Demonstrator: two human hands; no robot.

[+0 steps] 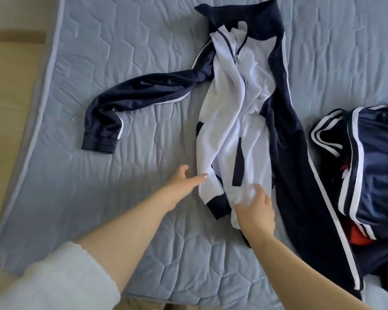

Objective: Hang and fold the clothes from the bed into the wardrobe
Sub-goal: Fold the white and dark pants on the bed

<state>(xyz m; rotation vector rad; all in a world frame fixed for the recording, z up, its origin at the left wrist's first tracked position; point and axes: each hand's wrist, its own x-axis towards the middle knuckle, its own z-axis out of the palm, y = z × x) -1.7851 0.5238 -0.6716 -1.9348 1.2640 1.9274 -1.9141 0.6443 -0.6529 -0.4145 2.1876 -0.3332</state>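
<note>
A navy track jacket (285, 130) with white stripes and a white lining lies spread lengthwise on the quilted blue-grey mattress (121, 63). One sleeve (130, 95) stretches out to the left, and the zip sits near the collar at the top. My right hand (255, 209) grips a bunch of the white fabric at the jacket's lower hem. My left hand (186, 182) reaches in from the left with its fingers extended, the fingertips touching the white edge of the jacket.
A heap of more navy and white striped clothes (372, 166) with something red (358, 236) under it lies at the right edge. The mattress's left edge (31, 130) borders a light wooden floor (5, 86).
</note>
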